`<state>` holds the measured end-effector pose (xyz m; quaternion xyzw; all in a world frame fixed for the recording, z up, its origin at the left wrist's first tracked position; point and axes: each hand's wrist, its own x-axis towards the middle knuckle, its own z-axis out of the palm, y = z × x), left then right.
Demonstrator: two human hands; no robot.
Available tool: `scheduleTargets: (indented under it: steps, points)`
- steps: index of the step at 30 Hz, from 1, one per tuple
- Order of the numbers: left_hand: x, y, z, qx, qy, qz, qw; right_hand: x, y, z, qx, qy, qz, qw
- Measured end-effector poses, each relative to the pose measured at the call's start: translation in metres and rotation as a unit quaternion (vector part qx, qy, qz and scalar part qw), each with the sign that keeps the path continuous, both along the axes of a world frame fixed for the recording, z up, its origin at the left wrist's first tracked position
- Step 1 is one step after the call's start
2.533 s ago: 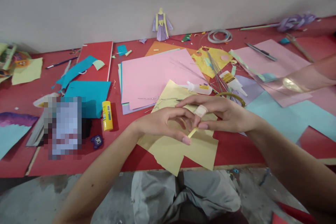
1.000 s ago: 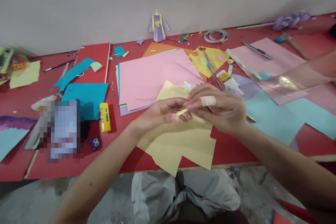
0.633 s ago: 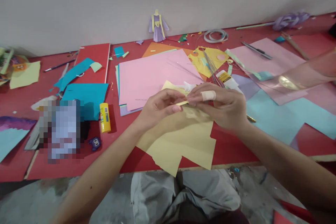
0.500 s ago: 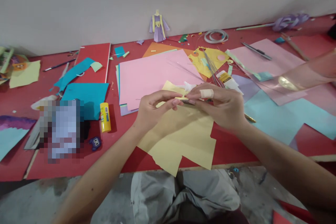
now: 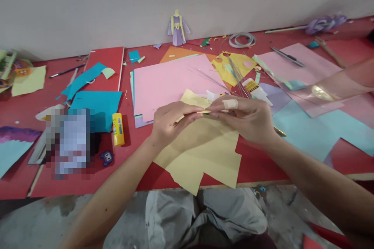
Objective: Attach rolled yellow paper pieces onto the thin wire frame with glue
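My left hand [image 5: 171, 121] and my right hand [image 5: 245, 118] meet above a cut sheet of pale yellow paper [image 5: 201, 155]. Between their fingertips they pinch a small yellow paper strip [image 5: 203, 112], held level. A bandage wraps a finger of my right hand. A pink paper sheet [image 5: 172, 81] lies just beyond the hands. A white glue bottle [image 5: 213, 96] peeks out behind my fingers.
A yellow glue stick [image 5: 118, 128] lies left of the hands, beside teal paper [image 5: 97, 105]. A second glue bottle [image 5: 256, 88] and thin wires [image 5: 238, 76] lie to the right. A purple paper doll [image 5: 178, 28] stands by the wall. Another person's forearm [image 5: 344, 81] reaches in at right.
Both hands rose from the yellow sheet and drew together. The yellow strip, earlier slanting down from the fingers, now lies level between both hands' fingertips.
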<state>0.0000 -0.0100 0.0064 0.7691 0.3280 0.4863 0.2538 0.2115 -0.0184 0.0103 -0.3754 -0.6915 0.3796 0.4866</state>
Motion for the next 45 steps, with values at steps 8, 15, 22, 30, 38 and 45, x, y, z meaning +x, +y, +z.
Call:
scheduleTargets:
  steps: [8,15,22,30,38,45]
  points:
    - [0.000,0.004,-0.008,0.122,-0.034,-0.013,0.992,0.000,-0.004,-0.008,0.003,0.009,-0.033,0.999]
    - [0.002,0.001,-0.006,0.056,-0.051,-0.008,0.997,-0.001,-0.008,-0.009,0.029,0.015,-0.038,0.999]
    - [0.003,0.000,-0.005,-0.087,-0.108,-0.029,0.990,-0.001,-0.010,-0.008,0.098,-0.043,-0.077,0.991]
    - [0.005,0.001,-0.002,-0.096,-0.082,-0.040,0.991,-0.001,-0.007,-0.010,0.074,-0.025,-0.072,0.994]
    - [0.004,-0.001,0.001,-0.065,-0.041,-0.042,0.996,-0.001,-0.009,-0.009,0.086,-0.044,-0.071,0.993]
    - [0.004,-0.002,0.002,-0.014,-0.026,-0.030,0.999,-0.001,-0.010,-0.008,0.097,-0.046,-0.069,0.992]
